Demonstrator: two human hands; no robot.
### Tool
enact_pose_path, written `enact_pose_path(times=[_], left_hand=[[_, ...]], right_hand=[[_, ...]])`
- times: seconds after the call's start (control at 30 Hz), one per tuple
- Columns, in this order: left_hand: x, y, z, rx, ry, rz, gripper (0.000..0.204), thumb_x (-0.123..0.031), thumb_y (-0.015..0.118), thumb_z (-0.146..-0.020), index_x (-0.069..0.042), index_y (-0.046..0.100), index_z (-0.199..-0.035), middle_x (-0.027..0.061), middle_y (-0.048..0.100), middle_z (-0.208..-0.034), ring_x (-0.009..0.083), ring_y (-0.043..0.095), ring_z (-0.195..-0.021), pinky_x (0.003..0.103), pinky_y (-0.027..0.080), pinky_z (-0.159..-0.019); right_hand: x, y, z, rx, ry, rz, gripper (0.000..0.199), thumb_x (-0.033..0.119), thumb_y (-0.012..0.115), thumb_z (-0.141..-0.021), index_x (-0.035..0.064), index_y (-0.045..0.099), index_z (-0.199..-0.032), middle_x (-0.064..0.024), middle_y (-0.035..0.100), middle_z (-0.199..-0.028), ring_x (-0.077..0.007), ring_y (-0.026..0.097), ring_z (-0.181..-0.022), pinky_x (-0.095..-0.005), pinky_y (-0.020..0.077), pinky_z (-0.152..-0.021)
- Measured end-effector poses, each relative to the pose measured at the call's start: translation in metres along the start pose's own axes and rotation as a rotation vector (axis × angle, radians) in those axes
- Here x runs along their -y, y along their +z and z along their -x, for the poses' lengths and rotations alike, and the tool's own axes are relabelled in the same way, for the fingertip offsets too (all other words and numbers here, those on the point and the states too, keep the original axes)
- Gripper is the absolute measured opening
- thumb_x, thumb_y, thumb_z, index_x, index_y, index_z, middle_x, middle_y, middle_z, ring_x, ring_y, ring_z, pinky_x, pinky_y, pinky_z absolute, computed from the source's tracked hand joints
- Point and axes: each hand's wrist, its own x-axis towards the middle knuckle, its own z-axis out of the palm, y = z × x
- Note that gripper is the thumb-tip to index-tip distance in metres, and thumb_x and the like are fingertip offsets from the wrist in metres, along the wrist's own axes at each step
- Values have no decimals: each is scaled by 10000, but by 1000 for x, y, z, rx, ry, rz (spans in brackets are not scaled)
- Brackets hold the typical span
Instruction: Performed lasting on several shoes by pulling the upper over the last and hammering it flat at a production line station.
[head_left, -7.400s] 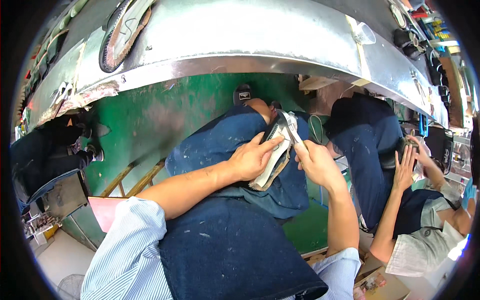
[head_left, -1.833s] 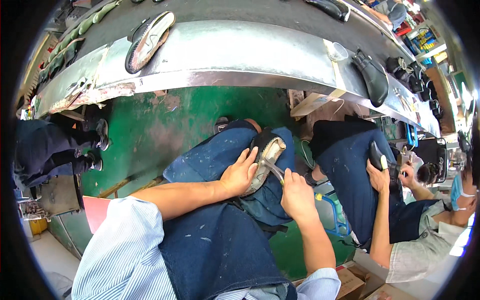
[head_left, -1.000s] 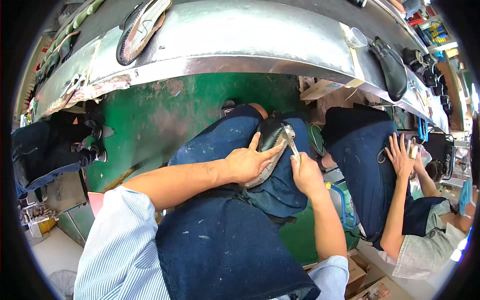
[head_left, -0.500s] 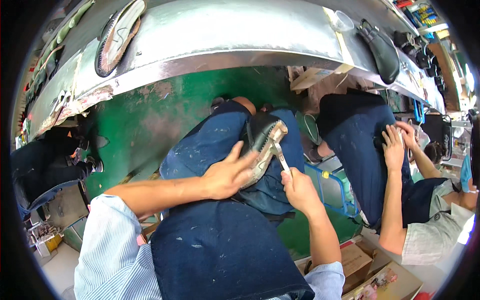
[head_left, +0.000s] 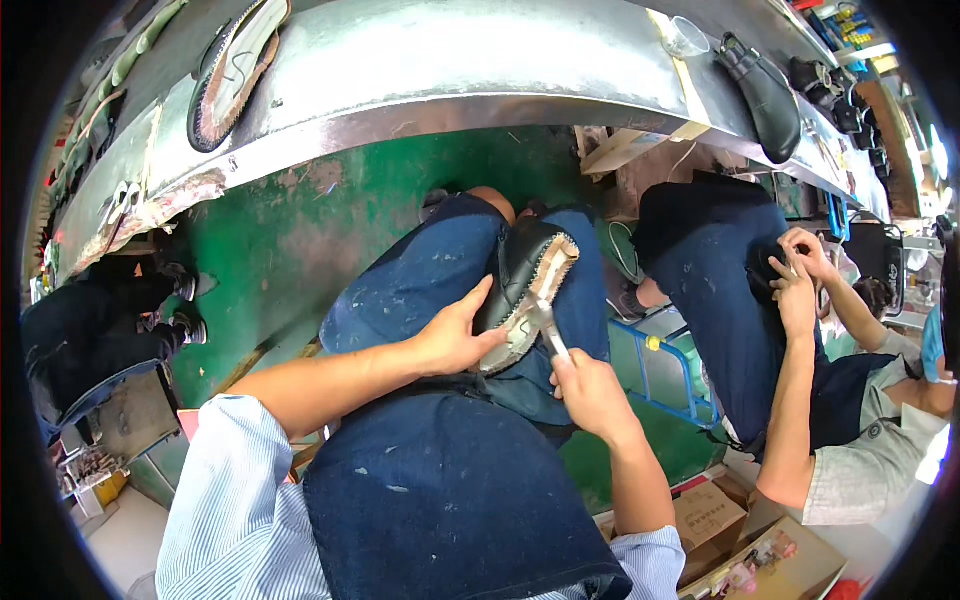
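Observation:
Across my lap lies a black leather shoe (head_left: 518,262), its sole side partly turned up, with a pale ridged edge along the rim. My left hand (head_left: 452,335) rests against its near left part, digits spread around the side and gripping it. In my right hand (head_left: 592,395) is a small metal hammer (head_left: 548,330), fingers closed around the handle. The hammer's head is at the shoe's pale sole edge, near the middle; contact with it is hard to make out.
A long metal-topped bench (head_left: 450,60) runs ahead, bearing an unfinished shoe (head_left: 238,75), a clear cup (head_left: 685,38) and a black shoe (head_left: 762,105). A co-worker (head_left: 850,410) sits at right, hands on a dark object. Cardboard boxes (head_left: 705,515) stand at lower right.
My left hand has come down from a blurred pose over the shoe and settled against its side. The hammer and my right hand have shifted slightly left and nearer to me.

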Motion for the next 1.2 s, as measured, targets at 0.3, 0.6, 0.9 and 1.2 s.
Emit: enact_pose_path(times=[0.3, 0.6, 0.9, 1.2], left_hand=[[-24, -20, -33, 55, -66, 415, 965, -274, 771, -838, 43, 174, -1527, 238, 447, -1427, 235, 431, -1335, 324, 348, -1101], [21, -20, -44, 267, 415, 144, 1212, -53, 828, -695, -42, -33, -1548, 190, 282, -1517, 273, 312, -1404, 354, 271, -1149], [15, -34, -34, 258, 385, 153, 1079, -14, 716, -738, -28, 8, -1551, 197, 283, -1521, 270, 269, -1429, 357, 236, -1164], [-31, -36, 12, 25, -96, 497, 672, -232, 756, -848, 19, 428, -1378, 84, 559, -1281, 180, 520, -1182, 334, 391, -1054]], right_hand=[[-9, 22, 55, -119, 44, 187, 372, 335, 656, -889, -7, 629, -1032, -162, 671, -908, -357, 660, -863, -463, 517, -779], [32, 22, -20, -256, -398, -100, 1025, 307, 824, -734, -74, 216, -1466, -305, 366, -1451, -445, 400, -1337, -447, 357, -1116], [34, 30, -30, -270, -496, -49, 1034, 297, 817, -755, -97, 177, -1465, -330, 350, -1449, -451, 418, -1325, -448, 393, -1090], [53, 44, -22, -182, -739, 133, 919, 378, 820, -735, -78, 365, -1391, -345, 329, -1449, -479, 432, -1294, -452, 409, -1076]])
